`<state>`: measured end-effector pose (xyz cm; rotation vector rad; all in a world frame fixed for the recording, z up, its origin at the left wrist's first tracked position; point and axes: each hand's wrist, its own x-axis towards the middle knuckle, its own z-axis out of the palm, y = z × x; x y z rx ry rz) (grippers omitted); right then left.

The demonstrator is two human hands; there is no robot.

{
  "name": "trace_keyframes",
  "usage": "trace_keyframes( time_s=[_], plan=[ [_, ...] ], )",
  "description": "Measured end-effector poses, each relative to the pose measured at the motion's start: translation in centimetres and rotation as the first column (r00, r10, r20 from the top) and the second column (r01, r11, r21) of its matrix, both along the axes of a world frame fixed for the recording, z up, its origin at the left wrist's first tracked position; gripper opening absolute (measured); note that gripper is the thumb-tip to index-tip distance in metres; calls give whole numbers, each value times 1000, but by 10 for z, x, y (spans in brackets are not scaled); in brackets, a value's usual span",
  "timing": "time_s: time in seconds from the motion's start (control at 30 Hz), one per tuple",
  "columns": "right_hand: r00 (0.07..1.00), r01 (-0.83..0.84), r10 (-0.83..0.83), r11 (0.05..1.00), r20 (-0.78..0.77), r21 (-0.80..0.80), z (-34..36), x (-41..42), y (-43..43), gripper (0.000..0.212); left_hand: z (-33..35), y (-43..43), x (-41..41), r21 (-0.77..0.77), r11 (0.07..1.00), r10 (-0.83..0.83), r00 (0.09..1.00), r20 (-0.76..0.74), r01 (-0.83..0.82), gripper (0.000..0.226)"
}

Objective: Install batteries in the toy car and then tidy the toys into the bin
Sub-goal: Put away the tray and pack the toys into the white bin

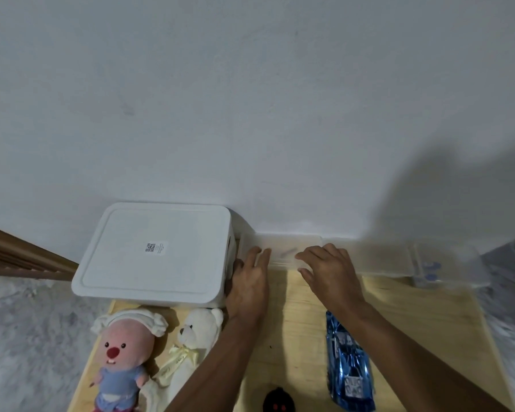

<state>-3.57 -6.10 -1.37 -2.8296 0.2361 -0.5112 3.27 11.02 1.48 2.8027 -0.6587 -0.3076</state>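
Both hands reach a clear box (pixel 280 251) by the wall, probably for batteries | left hand (pixel 249 281) fingers flat, spread beside the lidded bin (pixel 155 251) | right hand (pixel 329 270) fingers loosely curled over the box | toy car (pixel 348 364) waits nearby

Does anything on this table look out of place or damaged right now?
Nothing stands out. The white bin sits lidded against the wall, the pink plush and white teddy bear lie intact in front of it, and the blue toy car rests flat. Both hands, left hand and right hand, reach a clear box.
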Motion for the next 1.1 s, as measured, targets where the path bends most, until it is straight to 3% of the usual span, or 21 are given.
trace_keyframes(
  time_s=[0.5,0.67,0.73,0.8,0.87,0.93,1.03,1.1],
  plan=[
    [998,-1,-3,997,-59,-72,-2,2,3,32,-15,3,-1,33,999,-39,999,-32,40,61],
    [970,24,-29,999,-240,-25,14,2,9,28,-1,-6,-2,64,997,-34,999,-5,34,58],
    [955,41,-28,998,-295,37,28,0,11,28,18,-12,-4,-7,999,-40,998,-38,40,62],
    [977,94,-67,988,-202,123,48,-2,14,26,46,-14,-4,-167,984,-68,996,-50,59,59],
    [984,167,-141,942,-108,291,74,0,19,23,80,-8,0,-355,934,-29,998,60,49,45],
    [978,205,-163,870,-131,449,103,8,31,23,114,9,14,-488,873,95,978,187,9,31],
    [965,231,-111,794,-239,562,140,30,60,26,149,56,57,-557,823,278,934,225,-111,22],
    [953,242,-78,777,-293,581,152,47,83,32,153,100,92,-512,827,361,918,166,-233,26]
  ],
)
